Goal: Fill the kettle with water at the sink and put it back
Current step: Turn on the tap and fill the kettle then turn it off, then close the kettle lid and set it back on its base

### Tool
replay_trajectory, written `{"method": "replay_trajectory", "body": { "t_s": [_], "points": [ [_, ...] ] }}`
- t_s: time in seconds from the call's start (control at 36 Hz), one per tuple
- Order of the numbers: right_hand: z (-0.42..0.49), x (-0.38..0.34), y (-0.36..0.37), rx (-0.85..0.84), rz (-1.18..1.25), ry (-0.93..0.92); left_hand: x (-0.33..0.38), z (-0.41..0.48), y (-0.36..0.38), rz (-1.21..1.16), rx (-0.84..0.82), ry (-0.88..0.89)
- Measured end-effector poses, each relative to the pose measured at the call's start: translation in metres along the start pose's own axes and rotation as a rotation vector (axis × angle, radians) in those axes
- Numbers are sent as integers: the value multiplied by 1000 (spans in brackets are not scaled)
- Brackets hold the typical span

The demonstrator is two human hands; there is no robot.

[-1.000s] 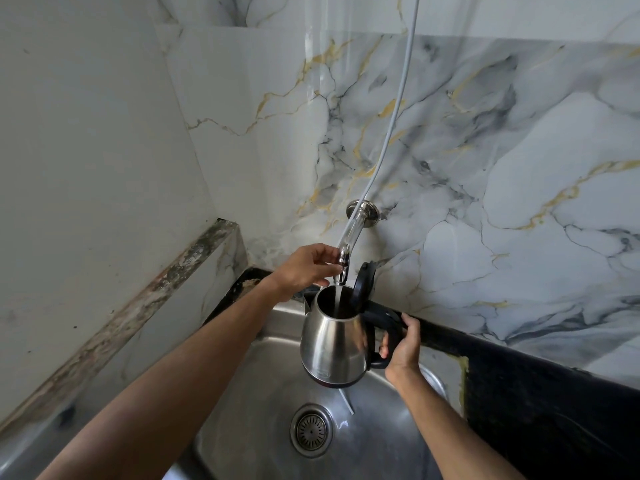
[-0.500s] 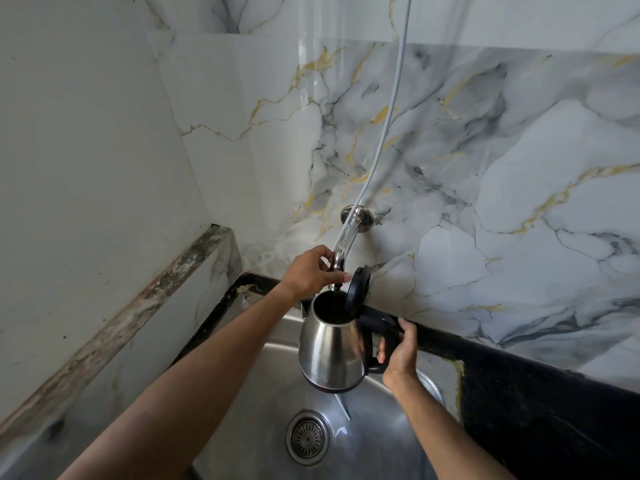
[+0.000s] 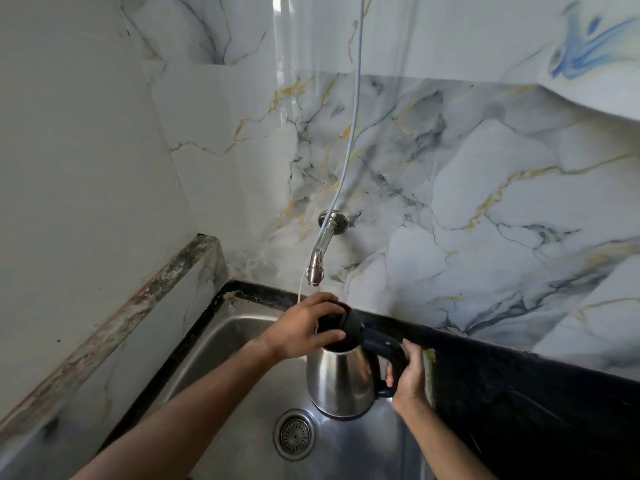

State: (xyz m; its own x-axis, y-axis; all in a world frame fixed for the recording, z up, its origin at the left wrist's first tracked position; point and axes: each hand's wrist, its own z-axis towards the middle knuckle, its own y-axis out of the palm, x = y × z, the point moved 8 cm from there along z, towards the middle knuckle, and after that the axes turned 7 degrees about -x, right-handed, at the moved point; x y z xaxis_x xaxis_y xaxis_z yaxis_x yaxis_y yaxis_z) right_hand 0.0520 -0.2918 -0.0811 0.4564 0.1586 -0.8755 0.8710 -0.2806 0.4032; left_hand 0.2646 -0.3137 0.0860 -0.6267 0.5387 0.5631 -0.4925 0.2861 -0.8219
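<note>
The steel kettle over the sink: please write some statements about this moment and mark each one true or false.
1. The right hand grips the black handle of the shiny steel kettle. True.
2. The left hand is on the chrome wall tap. False: it is on the kettle's black lid.
3. The kettle stands on the black countertop. False: it is held above the steel sink.
4. The round drain strainer lies below and left of the kettle. True.
</note>
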Motion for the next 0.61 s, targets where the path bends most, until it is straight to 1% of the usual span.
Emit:
{"method": "replay_trajectory", "body": {
  "t_s": [0.06, 0.11, 0.19, 0.25, 0.33, 0.5, 0.56, 0.61],
  "points": [
    [-7, -7, -6, 5, -27, -16, -2, -9, 11, -92, -3, -61],
    [-17, -15, -13, 9, -35, -20, 4, -16, 20, -130, 5, -81],
    [-32, -29, -23, 23, -22, -41, 26, -23, 28, -121, 31, -31],
    [-41, -38, -29, 46, -25, -60, 36, -24, 32, -142, 52, -61],
    [-55, -50, -40, 62, -22, -74, 56, -29, 41, -135, 25, -110],
    [-77, -74, -62, 55, 5, -107, 93, -28, 50, -138, 10, -105],
    [-83, -80, -70, 55, 28, -115, 101, -27, 53, -225, 14, -107],
    [-93, -91, -87, 68, 55, -124, 118, -28, 60, -380, 37, -93]
  ]
}}
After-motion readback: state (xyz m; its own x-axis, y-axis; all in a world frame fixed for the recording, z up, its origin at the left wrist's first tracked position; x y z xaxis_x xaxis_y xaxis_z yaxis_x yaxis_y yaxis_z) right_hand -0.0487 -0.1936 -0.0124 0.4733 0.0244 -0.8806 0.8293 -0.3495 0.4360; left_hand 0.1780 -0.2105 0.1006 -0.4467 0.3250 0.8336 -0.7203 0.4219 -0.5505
